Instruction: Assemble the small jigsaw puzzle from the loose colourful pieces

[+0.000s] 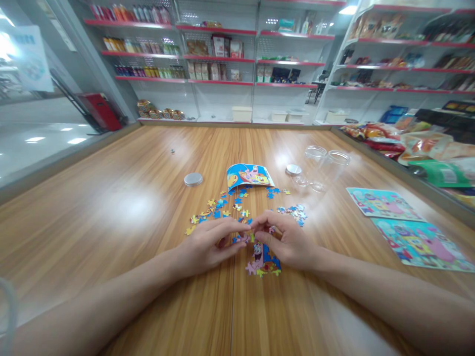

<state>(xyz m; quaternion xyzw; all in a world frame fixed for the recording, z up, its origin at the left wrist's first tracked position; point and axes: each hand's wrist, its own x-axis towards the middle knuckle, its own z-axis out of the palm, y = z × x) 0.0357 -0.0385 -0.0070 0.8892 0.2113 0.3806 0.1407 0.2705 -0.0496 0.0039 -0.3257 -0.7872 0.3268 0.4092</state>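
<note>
My left hand point(208, 244) and my right hand point(287, 242) meet at their fingertips over a partly joined patch of jigsaw point(261, 262) on the wooden table point(122, 207). Both hands have fingers pinched on small puzzle pieces at the patch's upper edge. Several loose puzzle pieces point(218, 207) lie scattered just beyond the hands. A colourful cartoon picture card point(248, 176) rests farther back.
Two finished puzzles point(384, 203) point(421, 244) lie at the right. Clear plastic jars point(326, 168) lie beside a metal lid point(293, 170); another lid point(193, 179) sits left of the card. Snack bags point(419, 146) line the right edge. Store shelves point(218, 59) stand behind.
</note>
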